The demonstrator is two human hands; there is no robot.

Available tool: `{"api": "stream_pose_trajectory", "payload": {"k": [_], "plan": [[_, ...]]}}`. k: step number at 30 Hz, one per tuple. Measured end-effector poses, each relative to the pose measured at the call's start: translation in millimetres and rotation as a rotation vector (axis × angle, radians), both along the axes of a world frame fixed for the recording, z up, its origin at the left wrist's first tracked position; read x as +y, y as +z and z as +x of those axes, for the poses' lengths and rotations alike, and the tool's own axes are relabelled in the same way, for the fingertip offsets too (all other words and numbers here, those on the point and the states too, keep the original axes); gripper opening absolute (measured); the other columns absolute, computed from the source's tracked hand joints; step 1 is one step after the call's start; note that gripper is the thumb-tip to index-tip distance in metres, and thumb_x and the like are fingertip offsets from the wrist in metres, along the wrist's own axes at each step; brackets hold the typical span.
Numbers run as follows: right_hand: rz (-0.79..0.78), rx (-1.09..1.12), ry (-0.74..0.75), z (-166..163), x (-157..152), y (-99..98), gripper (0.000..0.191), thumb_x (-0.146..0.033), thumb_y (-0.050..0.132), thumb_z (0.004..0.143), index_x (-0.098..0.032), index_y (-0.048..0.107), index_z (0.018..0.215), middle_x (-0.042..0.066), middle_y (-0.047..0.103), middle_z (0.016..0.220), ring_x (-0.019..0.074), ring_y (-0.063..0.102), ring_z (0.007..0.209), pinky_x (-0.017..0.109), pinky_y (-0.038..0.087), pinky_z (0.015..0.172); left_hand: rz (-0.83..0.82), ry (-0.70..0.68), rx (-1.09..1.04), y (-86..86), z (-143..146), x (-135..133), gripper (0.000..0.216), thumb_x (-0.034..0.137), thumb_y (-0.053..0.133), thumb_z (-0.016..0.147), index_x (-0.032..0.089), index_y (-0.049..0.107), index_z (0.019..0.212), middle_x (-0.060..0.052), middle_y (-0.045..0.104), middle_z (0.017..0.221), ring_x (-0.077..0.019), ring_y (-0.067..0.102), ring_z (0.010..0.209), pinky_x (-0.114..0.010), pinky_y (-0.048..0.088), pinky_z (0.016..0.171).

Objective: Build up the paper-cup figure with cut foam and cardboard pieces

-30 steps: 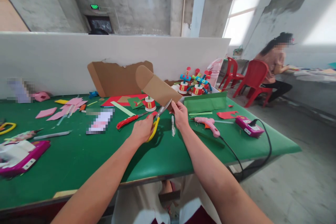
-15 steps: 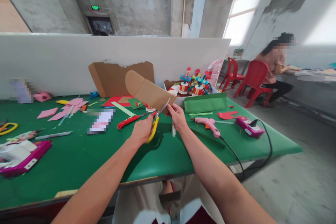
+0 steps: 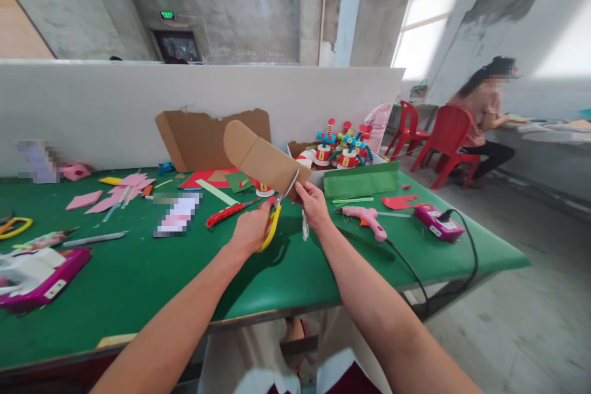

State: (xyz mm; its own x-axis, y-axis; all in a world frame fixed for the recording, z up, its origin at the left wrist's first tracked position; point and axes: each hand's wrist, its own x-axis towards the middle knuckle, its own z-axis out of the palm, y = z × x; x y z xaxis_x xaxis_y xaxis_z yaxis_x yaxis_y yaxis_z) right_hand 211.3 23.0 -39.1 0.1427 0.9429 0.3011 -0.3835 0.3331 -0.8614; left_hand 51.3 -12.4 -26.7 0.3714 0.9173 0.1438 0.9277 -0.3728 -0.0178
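My left hand is closed round the handles of yellow scissors, whose blades point up into the lower edge of a brown cardboard piece. My right hand pinches that cardboard piece at its lower right corner and holds it tilted above the green table. The cardboard has a rounded top end and a fold line across it.
Red-handled scissors, a pink glue gun with a black cord, a pink box, green paper, pink paper scraps and colourful cup figures lie about. Another person sits on a red chair at the right.
The cardboard piece swung left and lower, then shifted back slightly right. The scissors stay at its lower edge, and both hands have hardly moved.
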Motion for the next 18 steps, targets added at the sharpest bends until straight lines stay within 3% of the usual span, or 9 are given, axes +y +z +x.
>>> {"api": "stream_pose_trajectory", "payload": {"k": [12, 18], "plan": [[0.006, -0.085, -0.039, 0.1, -1.0, -1.5, 0.033, -0.048, 0.073, 0.063, -0.017, 0.066, 0.070, -0.003, 0.059, 0.060, 0.0085, 0.045, 0.051, 0.021, 0.040, 0.047, -0.060, -0.004, -0.090, -3.3, -1.8, 5.1, 0.038, 0.046, 0.030, 0.095, 0.015, 0.046, 0.109, -0.014, 0.070, 0.090, -0.0301, 0.068, 0.085, -0.034, 0.048, 0.065], [0.007, -0.102, -0.091, -0.9, -1.5, -2.6, 0.032, -0.048, 0.069, 0.066, -0.017, 0.066, 0.074, -0.003, 0.059, 0.062, 0.0092, 0.046, 0.053, 0.022, 0.042, 0.050, -0.051, -0.001, -0.049, -0.3, -3.3, 5.5, 0.036, 0.039, 0.030, 0.095, 0.013, 0.044, 0.116, -0.016, 0.069, 0.096, -0.0318, 0.068, 0.087, -0.037, 0.049, 0.067]]}}
